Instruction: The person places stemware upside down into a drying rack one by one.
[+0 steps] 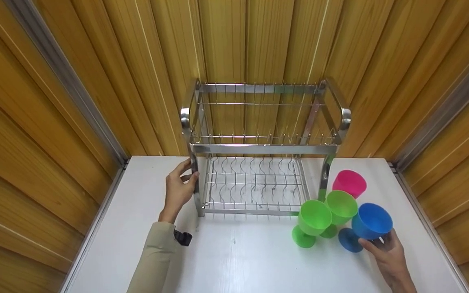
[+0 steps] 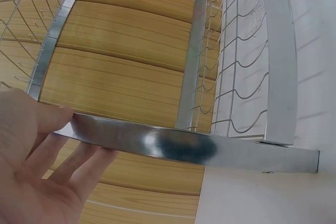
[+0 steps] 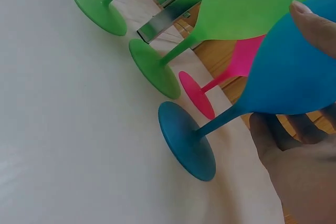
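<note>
A two-tier metal dish rack (image 1: 263, 149) stands on the white table against the wood-panelled wall. My left hand (image 1: 179, 190) holds its left front upright, thumb on one side and fingers on the other, as the left wrist view also shows. At the right, my right hand (image 1: 391, 257) grips the bowl of a blue plastic goblet (image 1: 371, 223), with the thumb (image 3: 317, 30) on its near side and the fingers around the other side. The goblet is upright. Beside it stand two green goblets (image 1: 315, 218) (image 1: 341, 208), and behind them a pink goblet (image 1: 349, 184).
White table (image 1: 234, 260) reaches forward from the rack. Wood-panelled walls (image 1: 27, 134) with metal corner rails close in the left, back and right. The front green goblet overlaps the rack's right front corner in the head view. Wavy wire dividers (image 1: 255, 179) line the lower tier.
</note>
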The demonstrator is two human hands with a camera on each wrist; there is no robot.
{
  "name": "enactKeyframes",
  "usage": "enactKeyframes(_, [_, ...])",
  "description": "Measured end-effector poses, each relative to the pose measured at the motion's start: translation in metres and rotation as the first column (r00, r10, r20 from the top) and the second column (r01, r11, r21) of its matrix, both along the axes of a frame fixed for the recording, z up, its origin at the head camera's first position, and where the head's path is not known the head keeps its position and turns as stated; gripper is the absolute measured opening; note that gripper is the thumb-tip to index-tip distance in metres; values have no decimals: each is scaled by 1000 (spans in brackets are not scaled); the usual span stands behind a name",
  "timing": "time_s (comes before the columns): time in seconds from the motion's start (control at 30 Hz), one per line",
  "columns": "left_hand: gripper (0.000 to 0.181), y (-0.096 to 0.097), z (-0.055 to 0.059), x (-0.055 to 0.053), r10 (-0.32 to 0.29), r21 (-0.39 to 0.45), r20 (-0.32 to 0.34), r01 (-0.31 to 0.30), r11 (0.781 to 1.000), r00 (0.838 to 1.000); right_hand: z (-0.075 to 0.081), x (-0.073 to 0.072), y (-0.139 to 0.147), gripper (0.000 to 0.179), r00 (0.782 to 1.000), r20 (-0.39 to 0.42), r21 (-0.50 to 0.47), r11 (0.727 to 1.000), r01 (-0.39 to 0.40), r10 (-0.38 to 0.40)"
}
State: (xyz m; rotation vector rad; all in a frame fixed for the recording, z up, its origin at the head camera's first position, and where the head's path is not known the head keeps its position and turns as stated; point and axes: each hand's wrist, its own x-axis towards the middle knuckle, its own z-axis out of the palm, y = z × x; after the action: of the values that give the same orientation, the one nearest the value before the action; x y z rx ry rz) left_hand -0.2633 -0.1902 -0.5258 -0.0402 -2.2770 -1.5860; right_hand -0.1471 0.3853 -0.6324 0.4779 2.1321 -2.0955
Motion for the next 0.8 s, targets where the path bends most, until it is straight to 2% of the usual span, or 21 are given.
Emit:
enactKeyframes(0.4, [45,2,0,0,1,-2,-26,-1,1000,1000,-9,-5,-7,110,997,-30,-33,997,76,-77])
enactKeyframes(0.8, [44,0,1,-1,3,-4,-18,-3,1000,1000,6,-1,-6,110,992,-26,-9,992,122,-123])
